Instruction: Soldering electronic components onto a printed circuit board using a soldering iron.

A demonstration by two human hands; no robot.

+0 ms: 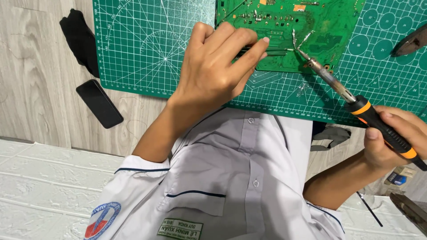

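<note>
A green circuit board (320,26) lies at the top of a green cutting mat (147,49). My left hand (215,66) rests over the board's near edge, pinching thin metal tweezers (271,52) that point right across the board. My right hand (393,140) grips a soldering iron (356,100) by its black and orange handle. The iron's metal tip touches the board beside a bent silvery wire (302,40), just right of the tweezers' tip.
A black phone (98,103) lies on the wooden table left of the mat. A black cloth (80,38) sits above it. A dark tool (411,42) rests on the mat's right edge. My white shirt (231,178) fills the foreground.
</note>
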